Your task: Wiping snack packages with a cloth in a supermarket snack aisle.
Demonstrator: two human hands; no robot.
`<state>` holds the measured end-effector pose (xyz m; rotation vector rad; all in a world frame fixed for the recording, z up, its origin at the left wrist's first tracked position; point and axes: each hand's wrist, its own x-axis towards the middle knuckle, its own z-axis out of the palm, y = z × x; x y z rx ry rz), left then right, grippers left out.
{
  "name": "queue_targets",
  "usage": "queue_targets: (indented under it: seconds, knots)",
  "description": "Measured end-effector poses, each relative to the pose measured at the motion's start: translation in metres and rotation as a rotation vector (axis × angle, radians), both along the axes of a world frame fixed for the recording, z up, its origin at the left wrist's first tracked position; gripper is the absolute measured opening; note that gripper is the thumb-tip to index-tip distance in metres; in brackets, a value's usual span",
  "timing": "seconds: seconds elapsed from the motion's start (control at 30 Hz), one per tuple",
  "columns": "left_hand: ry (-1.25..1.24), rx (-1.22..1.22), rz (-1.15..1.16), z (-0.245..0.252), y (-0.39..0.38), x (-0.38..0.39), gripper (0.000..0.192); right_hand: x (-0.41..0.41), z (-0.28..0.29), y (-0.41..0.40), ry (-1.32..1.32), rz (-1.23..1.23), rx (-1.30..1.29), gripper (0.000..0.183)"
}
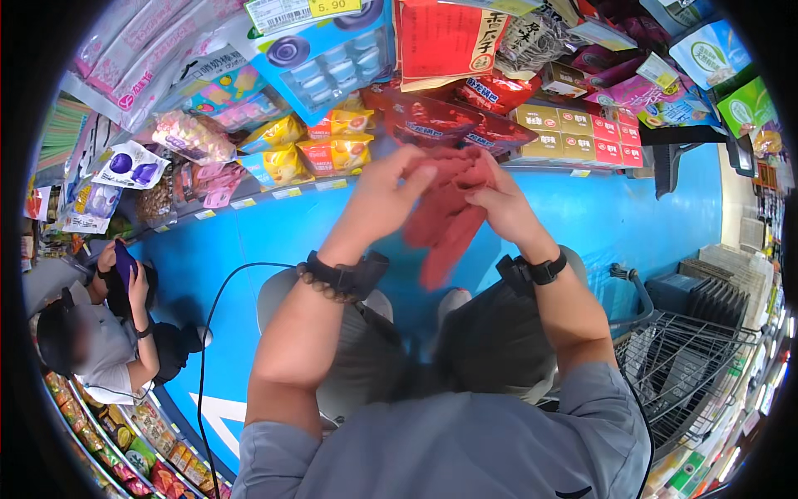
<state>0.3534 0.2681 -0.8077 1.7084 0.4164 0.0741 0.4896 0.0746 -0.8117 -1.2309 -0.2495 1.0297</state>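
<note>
A crumpled red cloth (444, 209) hangs between both hands over the blue floor, slightly blurred. My left hand (396, 193) grips its upper left part, while my right hand (502, 199) pinches the upper right edge. A beaded bracelet (325, 287) and a black strap circle my left wrist; another black strap (548, 269) is on my right wrist. Just beyond the hands, red snack bags (430, 118) lie on the low shelf. Yellow snack packs (274, 165) sit to their left, and gold and red boxes (576, 137) are stacked to their right.
At the left, a person (112, 337) in a black cap holds a purple cloth (126, 265). A wire shopping cart (679, 374) stands at the right. A black cable (201, 374) loops down on my left. Hanging packs (446, 40) overhang the shelf, and a lower-left shelf holds snacks (140, 458).
</note>
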Motion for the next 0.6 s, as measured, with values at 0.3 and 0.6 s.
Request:
queue_targets:
  seconds: [0.3,0.6]
  knots:
    - [-0.123,-0.048,0.19,0.005,0.003,-0.005,0.017,0.004,0.006,0.015,-0.329,0.005,0.018,0.026]
    - [-0.356,-0.397,0.234,0.022,0.006,-0.001,0.041,0.005,-0.003,0.018,-0.7,0.001,-0.065,0.04]
